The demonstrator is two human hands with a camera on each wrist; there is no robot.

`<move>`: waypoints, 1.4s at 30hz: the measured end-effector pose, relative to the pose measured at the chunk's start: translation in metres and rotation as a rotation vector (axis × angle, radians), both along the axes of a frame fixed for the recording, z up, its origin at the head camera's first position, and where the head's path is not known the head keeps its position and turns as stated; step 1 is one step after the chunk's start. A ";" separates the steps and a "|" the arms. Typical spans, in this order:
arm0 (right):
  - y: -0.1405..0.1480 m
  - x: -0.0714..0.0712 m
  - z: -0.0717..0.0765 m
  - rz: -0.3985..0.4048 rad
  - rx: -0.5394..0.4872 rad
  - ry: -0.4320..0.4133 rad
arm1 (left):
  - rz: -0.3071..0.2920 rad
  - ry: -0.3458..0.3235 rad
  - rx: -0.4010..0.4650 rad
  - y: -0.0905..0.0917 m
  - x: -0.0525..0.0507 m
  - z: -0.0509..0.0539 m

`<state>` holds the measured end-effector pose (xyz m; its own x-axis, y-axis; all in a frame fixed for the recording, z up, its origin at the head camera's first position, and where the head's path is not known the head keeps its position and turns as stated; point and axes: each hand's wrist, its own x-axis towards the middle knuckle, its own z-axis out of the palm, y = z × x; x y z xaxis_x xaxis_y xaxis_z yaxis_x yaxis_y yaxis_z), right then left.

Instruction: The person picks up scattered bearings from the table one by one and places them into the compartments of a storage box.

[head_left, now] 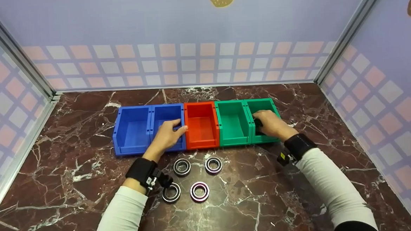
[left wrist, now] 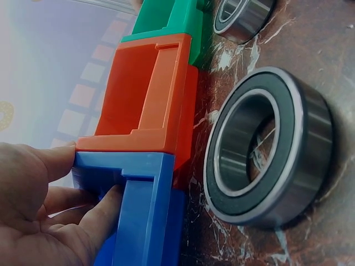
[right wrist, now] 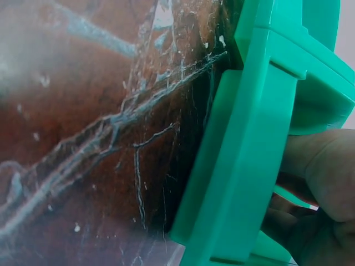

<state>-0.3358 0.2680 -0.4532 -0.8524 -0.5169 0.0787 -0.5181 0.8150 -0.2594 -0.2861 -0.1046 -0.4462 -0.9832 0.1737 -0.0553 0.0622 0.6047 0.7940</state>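
Note:
In the head view my left hand [head_left: 167,134] reaches into the second blue bin [head_left: 155,113]. Its thumb touches the rim beside the red bin [head_left: 202,142], and its fingers extend down inside the blue bin; no held thing shows. My right hand [head_left: 271,123] is inside the rightmost green bin [head_left: 266,139], fingers bent downward. Something dark lies by those fingertips, but whether it is an object or shadow is unclear. In the right wrist view the green bin's front wall [right wrist: 252,149] hides part of the fingers. A ball bearing [left wrist: 266,210] lies close to the left hand.
Five bins stand joined in a row, including an outer blue bin [head_left: 132,133] and an inner green bin [head_left: 232,128]. Before them on the marbled table lie several ball bearings, among them one with a purplish rim [head_left: 200,199]. Patterned walls [head_left: 188,63] enclose the table.

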 end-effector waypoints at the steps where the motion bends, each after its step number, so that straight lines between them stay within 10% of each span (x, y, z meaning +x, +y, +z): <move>1: 0.000 0.000 0.000 -0.003 -0.004 0.002 | 0.001 0.000 -0.001 0.000 0.000 0.000; 42: -0.002 0.003 -0.005 -0.033 -0.005 -0.033 | 0.012 -0.035 0.008 0.001 0.001 0.000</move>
